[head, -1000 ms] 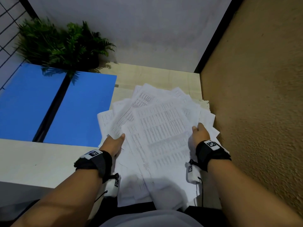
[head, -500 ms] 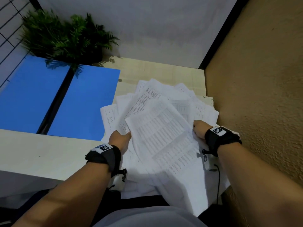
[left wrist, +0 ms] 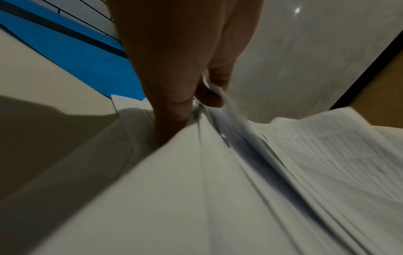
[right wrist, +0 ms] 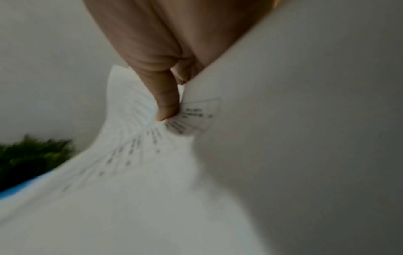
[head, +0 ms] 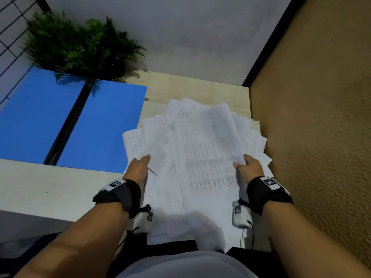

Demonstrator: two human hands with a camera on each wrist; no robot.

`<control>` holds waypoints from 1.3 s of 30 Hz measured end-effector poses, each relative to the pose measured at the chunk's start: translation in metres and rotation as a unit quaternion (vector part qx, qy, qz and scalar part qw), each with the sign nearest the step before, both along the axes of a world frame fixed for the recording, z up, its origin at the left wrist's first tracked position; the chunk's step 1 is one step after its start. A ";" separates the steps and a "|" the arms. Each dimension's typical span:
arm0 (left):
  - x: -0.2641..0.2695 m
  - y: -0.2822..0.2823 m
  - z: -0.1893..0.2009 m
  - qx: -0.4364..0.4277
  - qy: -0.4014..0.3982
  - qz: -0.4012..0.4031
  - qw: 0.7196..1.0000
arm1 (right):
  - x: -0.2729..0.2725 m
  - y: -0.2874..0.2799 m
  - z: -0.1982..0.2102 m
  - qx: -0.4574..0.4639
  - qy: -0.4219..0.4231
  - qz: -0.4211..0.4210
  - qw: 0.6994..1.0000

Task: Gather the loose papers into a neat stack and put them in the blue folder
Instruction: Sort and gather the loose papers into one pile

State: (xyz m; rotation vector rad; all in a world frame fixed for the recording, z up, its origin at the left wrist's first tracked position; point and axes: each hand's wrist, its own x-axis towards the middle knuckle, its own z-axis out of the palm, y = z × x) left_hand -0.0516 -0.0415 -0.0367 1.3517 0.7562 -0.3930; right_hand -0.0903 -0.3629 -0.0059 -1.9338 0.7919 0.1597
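A fanned, uneven bundle of white printed papers [head: 202, 157] is held up over the table's right part. My left hand [head: 140, 167] grips the bundle's left edge, thumb on top and fingers under the sheets; the left wrist view shows the left hand [left wrist: 187, 96] with sheets of the papers [left wrist: 283, 172] between its fingers. My right hand [head: 247, 167] pinches the right edge; in the right wrist view its thumb [right wrist: 165, 103] presses into the papers [right wrist: 141, 172]. The blue folder [head: 66, 121] lies open and flat on the left, two blue leaves with a dark spine between them.
A green fern-like plant [head: 80, 47] stands at the back left, overhanging the folder. A rough tan wall [head: 321, 137] runs close along the right of the table [head: 40, 187]. A white wall closes the back. A black wire grid is at the far left.
Both hands have lifted the papers off the table and drawn the sheets together. The top sheets have swung from a slant towards straight. The head view has shifted slightly.
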 end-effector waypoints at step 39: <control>-0.017 0.000 0.007 0.152 -0.043 -0.321 0.934 | 0.040 0.046 0.007 -0.067 0.083 -0.006 0.994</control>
